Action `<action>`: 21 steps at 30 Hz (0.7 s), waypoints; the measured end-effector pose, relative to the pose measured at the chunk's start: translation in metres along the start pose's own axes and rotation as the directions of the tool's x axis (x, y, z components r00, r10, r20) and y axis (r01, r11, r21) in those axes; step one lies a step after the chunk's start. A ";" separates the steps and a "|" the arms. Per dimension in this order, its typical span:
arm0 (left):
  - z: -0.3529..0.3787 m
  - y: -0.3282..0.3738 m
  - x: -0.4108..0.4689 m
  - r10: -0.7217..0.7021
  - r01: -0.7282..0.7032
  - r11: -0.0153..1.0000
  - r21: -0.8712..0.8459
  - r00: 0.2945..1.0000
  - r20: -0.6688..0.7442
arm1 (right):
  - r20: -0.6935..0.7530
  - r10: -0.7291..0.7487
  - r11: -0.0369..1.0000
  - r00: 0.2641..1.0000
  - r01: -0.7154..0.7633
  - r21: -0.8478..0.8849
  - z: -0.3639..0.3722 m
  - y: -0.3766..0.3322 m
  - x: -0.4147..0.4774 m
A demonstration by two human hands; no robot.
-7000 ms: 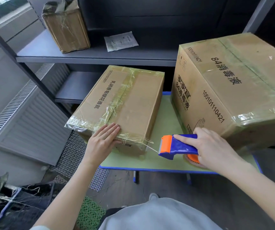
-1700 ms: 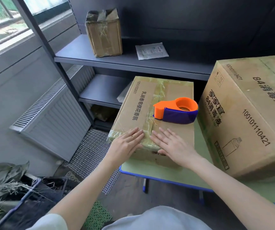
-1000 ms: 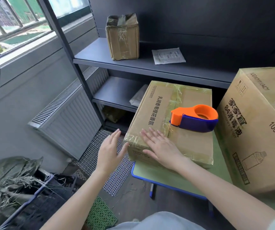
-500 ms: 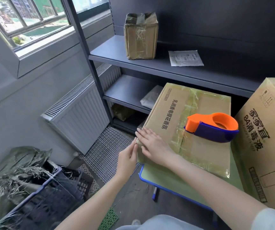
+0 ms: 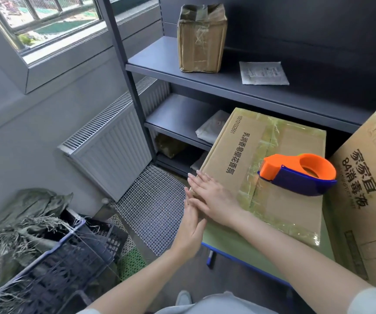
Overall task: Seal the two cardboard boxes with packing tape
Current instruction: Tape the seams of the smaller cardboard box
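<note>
Ref point = flat cardboard box; everything below was located against it.

- Grey steel shelving unit: directly behind the flat cardboard box, and its upper shelf ran above the box's far edge.
- Large cardboard box: just right of it, taller, on the same table. Taped; top mostly out of frame, so seal state unreadable.
- White panel radiator: well left of it, on the wall under the window.
- Flat cardboard box itself: lay flat on the table. Clear tape ran down the centre seam and along the near and far edges.
- Black plastic crate: on the floor, far left and nearer the camera than the box, with dry straw and green sacking piled in it.
- Green table, blue edge: under the box, with a strip showing in front of it.
- White wire mesh panel: on the floor just left of it.
- Small cardboard box: upright on the upper shelf, behind and left of it.
- Orange and blue tape dispenser: sat on top of the box, right half, no hand on it.
- Paper sheet: on the upper shelf behind it.
- Right hand: palm down on its near-left top corner, fingers straight, gripping nothing.
- Left hand: flat against its left side face at that same corner, fingers straight, gripping nothing.
</note>
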State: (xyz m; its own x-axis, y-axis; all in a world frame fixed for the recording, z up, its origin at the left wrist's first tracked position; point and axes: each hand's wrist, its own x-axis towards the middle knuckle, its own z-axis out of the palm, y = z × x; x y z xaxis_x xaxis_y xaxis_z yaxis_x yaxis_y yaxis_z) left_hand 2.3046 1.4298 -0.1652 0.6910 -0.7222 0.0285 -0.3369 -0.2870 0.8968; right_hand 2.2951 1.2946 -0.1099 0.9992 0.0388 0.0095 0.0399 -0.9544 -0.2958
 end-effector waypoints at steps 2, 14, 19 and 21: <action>-0.007 -0.008 0.000 0.029 -0.030 0.999 0.040 0.999 0.019 | -0.038 0.034 0.999 0.999 -0.033 0.004 0.002 -0.002 0.002; -0.040 -0.004 0.029 0.075 -0.030 0.977 0.209 0.975 -0.209 | -0.058 0.010 1.000 0.998 -0.008 0.027 0.003 -0.001 0.003; -0.047 -0.002 0.039 -0.027 0.057 0.992 0.114 0.967 -0.254 | -0.061 0.035 0.999 0.998 -0.034 0.017 0.007 -0.001 0.005; -0.051 -0.003 0.041 -0.016 0.049 0.991 0.126 0.968 -0.250 | -0.062 0.053 0.998 0.997 -0.050 0.049 0.007 -0.003 0.005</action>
State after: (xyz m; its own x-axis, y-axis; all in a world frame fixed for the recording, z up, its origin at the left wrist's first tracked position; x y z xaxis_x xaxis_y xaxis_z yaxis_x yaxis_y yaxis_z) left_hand 2.3662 1.4331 -0.1446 0.8345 -0.5370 0.1234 -0.3804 -0.3994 0.8342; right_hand 2.2998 1.2995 -0.1156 0.9981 -0.0304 0.0534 -0.0102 -0.9394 -0.3426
